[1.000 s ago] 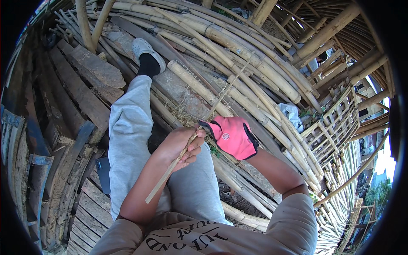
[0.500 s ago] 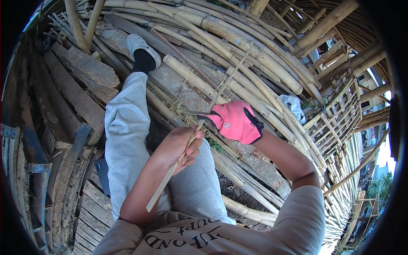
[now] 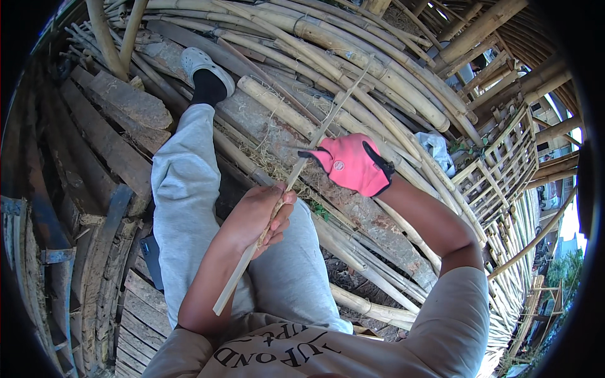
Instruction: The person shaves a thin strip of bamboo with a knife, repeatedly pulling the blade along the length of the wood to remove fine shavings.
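Note:
My bare left hand (image 3: 263, 217) is closed round a long, pale bamboo strip (image 3: 232, 283), just above my thighs. The strip slants from near my left forearm up past my right hand, and its thin far end (image 3: 353, 85) lies over the bamboo pile. My right hand (image 3: 356, 165), in a pink glove with black trim, is closed at the strip, a little beyond my left. A short dark blade (image 3: 291, 148), apparently a knife's, pokes out left of the gloved fingers across the strip. Its handle is hidden in the glove.
Long bamboo poles (image 3: 378, 79) are heaped ahead and to the right. Dark wooden planks (image 3: 126, 101) lie at the left. Beyond my right arm are a bamboo lattice (image 3: 504, 167) and a crumpled plastic bag (image 3: 436, 151). Fibre shavings (image 3: 268, 160) lie between my legs.
My gloved right hand has slid a short way up along the strip, away from my left hand. My left hand keeps its hold and has hardly moved.

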Available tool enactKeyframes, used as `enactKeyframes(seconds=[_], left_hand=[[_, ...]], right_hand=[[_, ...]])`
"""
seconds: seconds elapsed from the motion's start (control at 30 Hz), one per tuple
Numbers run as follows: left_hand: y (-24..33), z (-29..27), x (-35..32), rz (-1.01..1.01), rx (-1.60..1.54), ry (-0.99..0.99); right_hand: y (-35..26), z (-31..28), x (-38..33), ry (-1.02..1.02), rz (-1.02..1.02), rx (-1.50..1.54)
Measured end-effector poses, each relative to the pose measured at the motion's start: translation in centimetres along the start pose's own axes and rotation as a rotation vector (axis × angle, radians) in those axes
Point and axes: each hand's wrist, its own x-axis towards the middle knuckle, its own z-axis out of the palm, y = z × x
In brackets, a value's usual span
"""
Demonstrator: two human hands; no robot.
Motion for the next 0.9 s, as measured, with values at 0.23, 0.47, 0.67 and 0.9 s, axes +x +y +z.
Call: enactKeyframes(seconds=[0.23,0.47,0.67,0.9], left_hand=[[-0.4,1.0,0.2,0.022,-0.021,-0.018],[-0.3,1.0,0.3,0.011,0.116,0.052],[-0.3,-0.7,0.5,0.084,0.085,0.068],[0.3,-0.6,-0.5,0.077,0.047,0.137]], right_hand=[[0.1,-1.1,-0.7,-0.223,-0.147,-0.025],[-0.5,0.5,-1.6,-0.144,-0.140,0.156],[-0.3,2.5,-1.2,-0.067,-0.056,0.106],[6.7,5.0,1.7,0.131,0.293,-0.059]])
